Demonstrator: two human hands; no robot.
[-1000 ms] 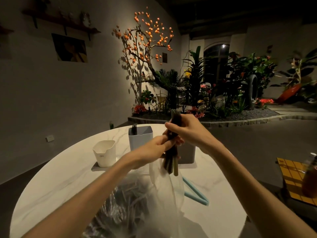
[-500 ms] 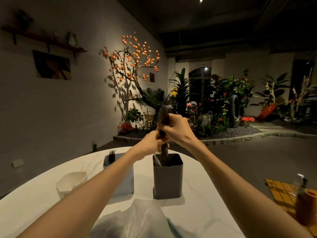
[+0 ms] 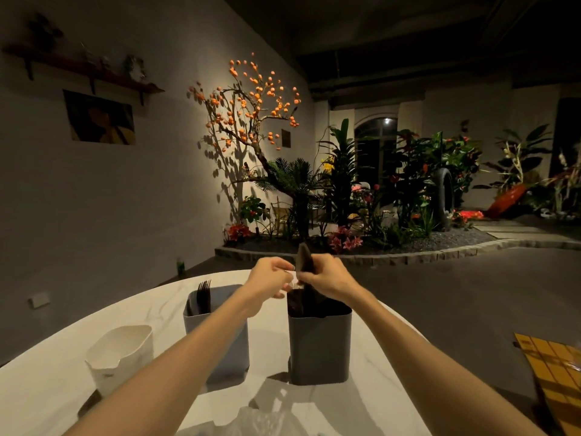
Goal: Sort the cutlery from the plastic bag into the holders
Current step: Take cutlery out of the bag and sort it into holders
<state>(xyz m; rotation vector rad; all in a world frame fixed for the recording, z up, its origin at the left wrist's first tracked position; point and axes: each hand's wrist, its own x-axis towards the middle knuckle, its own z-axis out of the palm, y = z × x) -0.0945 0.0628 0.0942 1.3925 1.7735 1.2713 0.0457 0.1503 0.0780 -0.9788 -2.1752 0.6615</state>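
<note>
My right hand point(image 3: 325, 278) grips a bundle of dark cutlery point(image 3: 304, 261) upright over the dark grey holder point(image 3: 319, 347). The lower ends of the cutlery are inside that holder. Just left of the bundle is my left hand point(image 3: 269, 277), fingers loosely curled, with nothing visible in it. A light grey-blue holder point(image 3: 220, 357) to the left has a black fork point(image 3: 204, 295) standing in it. Further left a white holder point(image 3: 119, 357) shows no cutlery. The clear plastic bag point(image 3: 251, 420) lies at the near edge of the table.
The holders stand on a round white marble table point(image 3: 47, 391). A yellow tiled board point(image 3: 556, 369) lies off the table to the right. Beyond are dark floor, a planted bed with a lit orange-berried tree point(image 3: 251, 99) and a wall on the left.
The cutlery bundle was lifted out of the bag and lowered into the dark grey holder. My left hand has come off the bundle and moved slightly left; my view has tilted up.
</note>
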